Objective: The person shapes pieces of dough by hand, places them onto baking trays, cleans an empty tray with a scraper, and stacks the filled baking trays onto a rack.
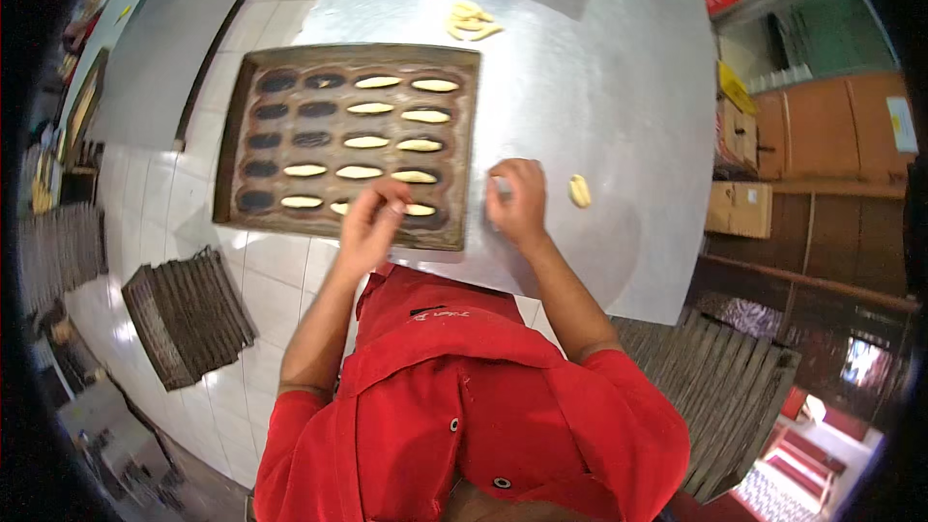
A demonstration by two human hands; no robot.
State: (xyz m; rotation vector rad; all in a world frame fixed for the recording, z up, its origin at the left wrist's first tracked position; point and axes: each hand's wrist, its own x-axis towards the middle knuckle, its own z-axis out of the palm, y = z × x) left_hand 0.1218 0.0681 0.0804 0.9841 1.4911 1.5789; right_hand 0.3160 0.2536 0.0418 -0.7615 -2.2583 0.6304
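A dark metal baking tray (353,50) with rows of oval hollows lies on the steel table's left part. Slim pale dough pieces (371,108) sit in many hollows on its middle and right; the hollows at the left show bare dark metal. My left hand (367,227) is over the tray's near edge, fingers curled together beside the nearest row, partly covering a dough piece. Whatever is between its fingertips is hidden. Just right of the tray, my right hand (520,201) is low over the table, fingers bent and thumb apart, nothing visible between them. Right of it lies a small dough piece (579,190).
Several dough strips (472,21) lie in a pile farther back on the steel table (619,87). Stacked dark trays stand on the floor at left (188,317) and at right (710,391). Shelves with a cardboard box (739,210) line the right side.
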